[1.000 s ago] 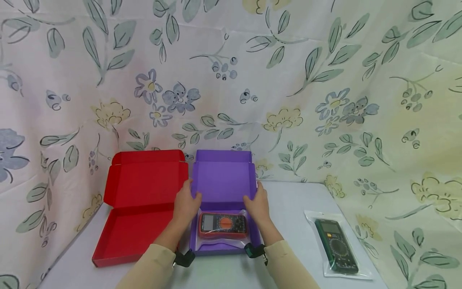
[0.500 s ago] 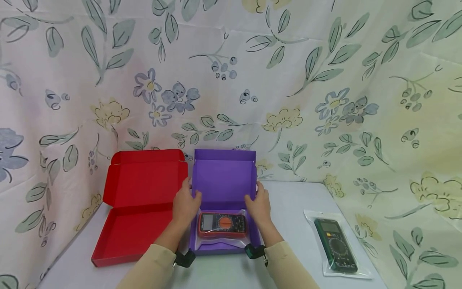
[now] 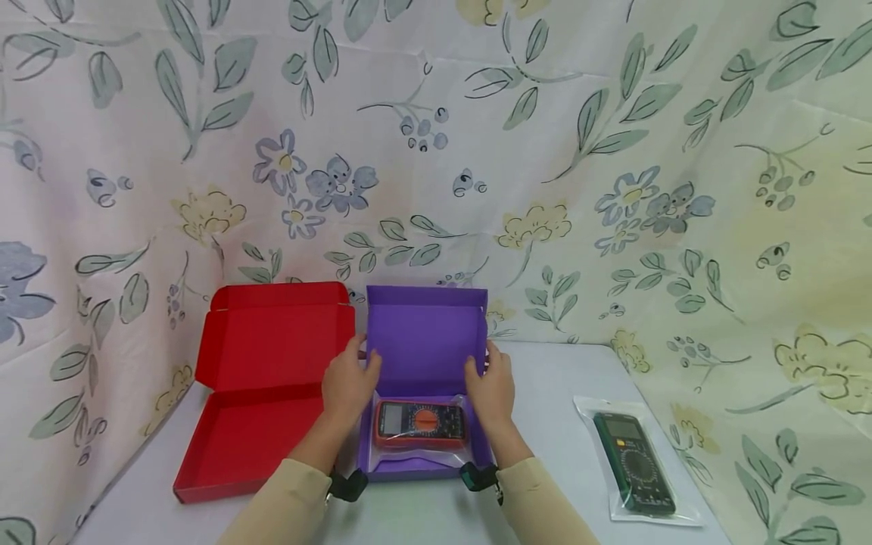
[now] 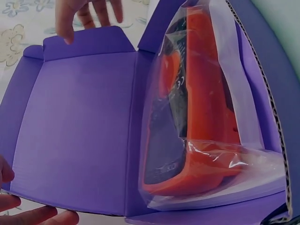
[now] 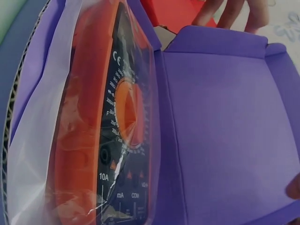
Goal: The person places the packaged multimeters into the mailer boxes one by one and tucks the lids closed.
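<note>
A purple cardboard box (image 3: 415, 476) stands open in the middle, its lid (image 3: 427, 341) raised at the back. Inside the tray lies a red multimeter (image 3: 409, 437) in a clear plastic bag. My left hand (image 3: 346, 386) holds the lid's left side, thumb inside and fingers outside. On the opposite side my right hand (image 3: 493, 387) grips the lid the same way. Up close, the right wrist view shows the meter's orange dial (image 5: 129, 112) through the plastic. Fingers of my left hand show at the lower left of the left wrist view.
An open red box (image 3: 255, 435) stands directly left of the purple one, behind my left forearm. A green multimeter (image 3: 635, 463) in a clear bag lies on the white table (image 3: 545, 424) at the right. A floral cloth (image 3: 436, 151) hangs behind.
The purple lid has tipped forward toward me, its top edge looking wider. Both hands have shifted slightly apart with it. The meters and the red box stay put.
</note>
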`<state>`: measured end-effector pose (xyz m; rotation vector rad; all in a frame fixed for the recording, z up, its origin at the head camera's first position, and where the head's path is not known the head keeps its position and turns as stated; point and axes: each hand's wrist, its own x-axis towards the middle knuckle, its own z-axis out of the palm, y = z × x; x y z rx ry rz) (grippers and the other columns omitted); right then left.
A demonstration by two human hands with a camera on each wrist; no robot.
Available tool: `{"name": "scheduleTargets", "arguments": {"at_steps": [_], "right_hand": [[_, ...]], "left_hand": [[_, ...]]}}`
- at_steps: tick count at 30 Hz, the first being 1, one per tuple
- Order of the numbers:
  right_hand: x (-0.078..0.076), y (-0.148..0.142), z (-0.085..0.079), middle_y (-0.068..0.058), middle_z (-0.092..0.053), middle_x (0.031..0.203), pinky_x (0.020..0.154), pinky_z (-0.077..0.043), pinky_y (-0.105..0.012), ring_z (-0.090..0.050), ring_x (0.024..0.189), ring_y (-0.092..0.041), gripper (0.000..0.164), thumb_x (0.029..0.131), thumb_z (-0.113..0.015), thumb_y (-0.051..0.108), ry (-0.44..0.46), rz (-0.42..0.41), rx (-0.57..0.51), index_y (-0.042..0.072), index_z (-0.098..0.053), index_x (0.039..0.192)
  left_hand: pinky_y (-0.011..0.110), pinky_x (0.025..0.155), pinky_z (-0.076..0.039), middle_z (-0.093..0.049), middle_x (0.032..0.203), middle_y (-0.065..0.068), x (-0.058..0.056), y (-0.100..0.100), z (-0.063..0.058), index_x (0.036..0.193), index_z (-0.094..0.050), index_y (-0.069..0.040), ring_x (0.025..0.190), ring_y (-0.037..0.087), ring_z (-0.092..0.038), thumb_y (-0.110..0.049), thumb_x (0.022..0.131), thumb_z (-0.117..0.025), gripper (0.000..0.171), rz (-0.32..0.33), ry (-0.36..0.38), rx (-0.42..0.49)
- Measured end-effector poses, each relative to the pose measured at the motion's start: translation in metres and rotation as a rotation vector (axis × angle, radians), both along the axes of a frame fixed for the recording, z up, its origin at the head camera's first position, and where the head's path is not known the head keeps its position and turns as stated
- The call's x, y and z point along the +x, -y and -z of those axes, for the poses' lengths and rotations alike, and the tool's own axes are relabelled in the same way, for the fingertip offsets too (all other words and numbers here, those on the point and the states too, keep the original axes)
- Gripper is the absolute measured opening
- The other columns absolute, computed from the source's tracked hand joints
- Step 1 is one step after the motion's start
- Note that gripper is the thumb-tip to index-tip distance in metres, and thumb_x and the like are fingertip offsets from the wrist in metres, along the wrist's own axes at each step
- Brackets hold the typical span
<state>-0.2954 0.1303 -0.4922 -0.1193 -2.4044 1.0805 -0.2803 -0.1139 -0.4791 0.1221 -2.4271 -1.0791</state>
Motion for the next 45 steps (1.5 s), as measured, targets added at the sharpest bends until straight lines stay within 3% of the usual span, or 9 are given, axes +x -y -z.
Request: {"name": "scheduleTargets", "arguments": {"at_steps": [3,7,11,18,26,33,39,45], "right_hand": [[-0.001,0.000,0.000,-0.016,-0.062,0.104,0.081,-0.053,-0.048,-0.065,0.093,-0.032,0.045,0.095,-0.066,0.023,-0.076,-0.009,-0.002,-0.002,-0.062,0.132],[-0.002,-0.001,0.001,-0.014,-0.063,0.098,0.072,-0.052,-0.047,-0.063,0.085,-0.030,0.048,0.097,-0.065,0.027,-0.139,0.001,0.042,0.000,-0.060,0.136],[-0.002,-0.001,0.000,-0.013,-0.063,0.101,0.067,-0.051,-0.048,-0.064,0.082,-0.028,0.047,0.100,-0.063,0.036,-0.169,0.029,0.091,0.004,-0.061,0.135],[-0.005,-0.001,-0.009,-0.009,-0.067,0.094,0.064,-0.052,-0.047,-0.067,0.076,-0.026,0.043,0.104,-0.055,0.047,-0.192,0.081,0.089,0.006,-0.068,0.107],[-0.004,-0.004,-0.019,-0.007,-0.070,0.084,0.060,-0.051,-0.048,-0.069,0.070,-0.026,0.042,0.106,-0.049,0.043,-0.149,0.121,0.072,0.011,-0.067,0.087],[-0.003,-0.004,-0.023,-0.010,-0.066,0.076,0.055,-0.047,-0.048,-0.066,0.067,-0.031,0.043,0.107,-0.046,0.034,-0.166,0.113,0.056,0.010,-0.057,0.074],[-0.001,-0.005,-0.021,-0.009,-0.074,0.093,0.069,-0.053,-0.050,-0.072,0.079,-0.028,0.041,0.106,-0.049,0.040,-0.122,0.085,-0.018,0.009,-0.071,0.092],[0.000,-0.007,-0.017,-0.009,-0.074,0.101,0.077,-0.055,-0.048,-0.073,0.084,-0.027,0.035,0.105,-0.054,0.036,-0.121,0.041,-0.091,0.008,-0.074,0.099]], "left_hand": [[0.054,0.067,-0.053,-0.076,0.101,0.015,-0.001,-0.001,-0.003,0.127,-0.068,-0.006,0.084,0.040,-0.071,-0.030,0.096,-0.061,0.039,-0.012,-0.030,-0.006],[0.053,0.067,-0.054,-0.075,0.096,0.015,-0.001,0.000,-0.008,0.108,-0.074,-0.004,0.083,0.038,-0.070,-0.032,0.097,-0.062,0.032,-0.026,-0.072,-0.006],[0.050,0.064,-0.053,-0.073,0.089,0.015,-0.002,0.002,-0.014,0.090,-0.073,-0.005,0.077,0.034,-0.067,-0.037,0.099,-0.063,0.035,-0.027,-0.065,-0.023],[0.039,0.049,-0.044,-0.059,0.060,0.005,-0.003,0.004,-0.023,0.069,-0.065,-0.010,0.057,0.027,-0.057,-0.044,0.100,-0.059,0.046,-0.059,-0.017,-0.058],[0.034,0.043,-0.036,-0.050,0.050,0.001,-0.001,0.005,-0.025,0.058,-0.058,-0.012,0.050,0.024,-0.051,-0.039,0.101,-0.057,0.051,-0.052,-0.042,-0.067],[0.033,0.042,-0.032,-0.046,0.048,0.000,0.000,0.006,-0.024,0.054,-0.054,-0.013,0.046,0.022,-0.046,-0.036,0.103,-0.055,0.054,-0.041,-0.069,-0.071],[0.034,0.045,-0.038,-0.052,0.051,0.000,0.001,0.006,-0.023,0.061,-0.063,-0.011,0.050,0.023,-0.052,-0.037,0.102,-0.057,0.049,-0.045,-0.062,-0.066],[0.042,0.052,-0.048,-0.066,0.064,0.007,0.004,0.006,-0.021,0.076,-0.073,-0.006,0.060,0.029,-0.062,-0.036,0.101,-0.060,0.041,-0.037,-0.079,-0.030]]}}
